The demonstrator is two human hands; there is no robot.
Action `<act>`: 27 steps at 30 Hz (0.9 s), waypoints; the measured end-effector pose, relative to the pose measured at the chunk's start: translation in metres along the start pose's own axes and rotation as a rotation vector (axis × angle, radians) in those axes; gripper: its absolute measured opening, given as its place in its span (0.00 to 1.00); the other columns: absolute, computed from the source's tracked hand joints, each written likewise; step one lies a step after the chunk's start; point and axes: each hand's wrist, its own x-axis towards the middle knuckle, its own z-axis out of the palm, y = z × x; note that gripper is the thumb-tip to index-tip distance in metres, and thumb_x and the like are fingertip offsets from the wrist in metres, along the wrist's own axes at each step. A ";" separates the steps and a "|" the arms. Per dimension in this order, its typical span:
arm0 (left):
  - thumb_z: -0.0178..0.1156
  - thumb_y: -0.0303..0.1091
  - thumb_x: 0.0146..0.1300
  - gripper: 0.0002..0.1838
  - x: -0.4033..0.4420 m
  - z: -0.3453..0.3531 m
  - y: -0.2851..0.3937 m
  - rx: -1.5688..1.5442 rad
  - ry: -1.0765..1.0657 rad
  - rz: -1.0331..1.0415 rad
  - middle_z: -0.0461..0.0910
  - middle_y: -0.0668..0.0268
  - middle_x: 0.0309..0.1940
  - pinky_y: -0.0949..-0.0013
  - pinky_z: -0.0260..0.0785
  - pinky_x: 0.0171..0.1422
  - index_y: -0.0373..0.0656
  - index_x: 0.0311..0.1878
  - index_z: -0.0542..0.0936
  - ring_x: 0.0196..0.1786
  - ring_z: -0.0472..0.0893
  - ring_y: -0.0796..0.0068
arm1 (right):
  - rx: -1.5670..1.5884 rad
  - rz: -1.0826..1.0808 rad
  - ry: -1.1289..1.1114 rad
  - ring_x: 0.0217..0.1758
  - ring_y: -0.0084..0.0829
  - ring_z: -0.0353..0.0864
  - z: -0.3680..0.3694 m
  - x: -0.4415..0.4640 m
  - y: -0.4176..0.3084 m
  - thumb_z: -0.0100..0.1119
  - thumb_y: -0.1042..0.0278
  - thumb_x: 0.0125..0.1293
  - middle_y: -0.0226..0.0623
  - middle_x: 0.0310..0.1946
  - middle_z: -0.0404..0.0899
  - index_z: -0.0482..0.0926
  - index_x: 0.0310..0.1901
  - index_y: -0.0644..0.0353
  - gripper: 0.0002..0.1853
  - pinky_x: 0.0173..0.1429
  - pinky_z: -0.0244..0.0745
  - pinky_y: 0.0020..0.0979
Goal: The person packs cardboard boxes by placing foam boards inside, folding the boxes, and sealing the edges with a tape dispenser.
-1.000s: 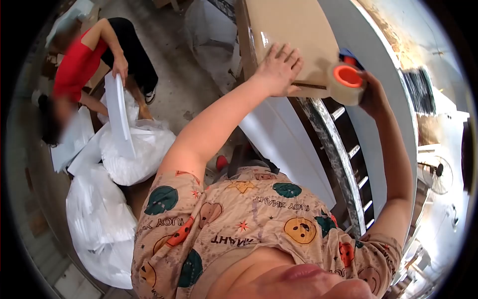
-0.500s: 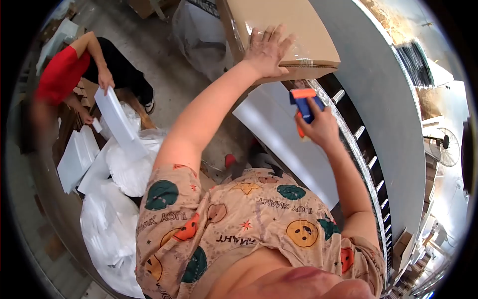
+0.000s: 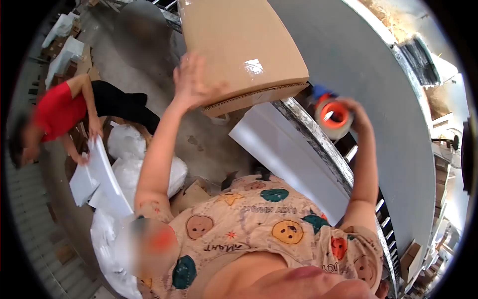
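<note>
A cardboard box (image 3: 244, 45) with clear tape on it lies at the top centre, on the roller conveyor's edge. My left hand (image 3: 193, 84) is at the box's near left corner, fingers spread and slightly blurred, holding nothing. To the right of the box, my right hand (image 3: 356, 115) is closed round a tape dispenser (image 3: 334, 117) with an orange core and a blue part. The dispenser is apart from the box.
A metal conveyor rail (image 3: 318, 142) runs diagonally beside a grey surface (image 3: 398, 149). A white panel (image 3: 286, 149) leans below it. At the left a co-worker in red (image 3: 62, 107) holds white foam sheets (image 3: 105, 174) near white plastic bags (image 3: 127, 142).
The box now sits further left, and my left hand has moved left to its corner. My right hand has moved right and up with the dispenser, which has turned. The co-worker's foam sheets are lower.
</note>
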 end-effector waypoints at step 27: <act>0.75 0.49 0.34 0.56 0.010 0.049 0.075 0.519 0.139 0.197 0.58 0.48 0.66 0.47 0.48 0.73 0.34 0.66 0.59 0.70 0.57 0.50 | 0.345 -0.279 -0.244 0.51 0.34 0.80 0.011 0.078 -0.135 0.56 0.61 0.63 0.45 0.50 0.78 0.74 0.54 0.66 0.22 0.58 0.76 0.36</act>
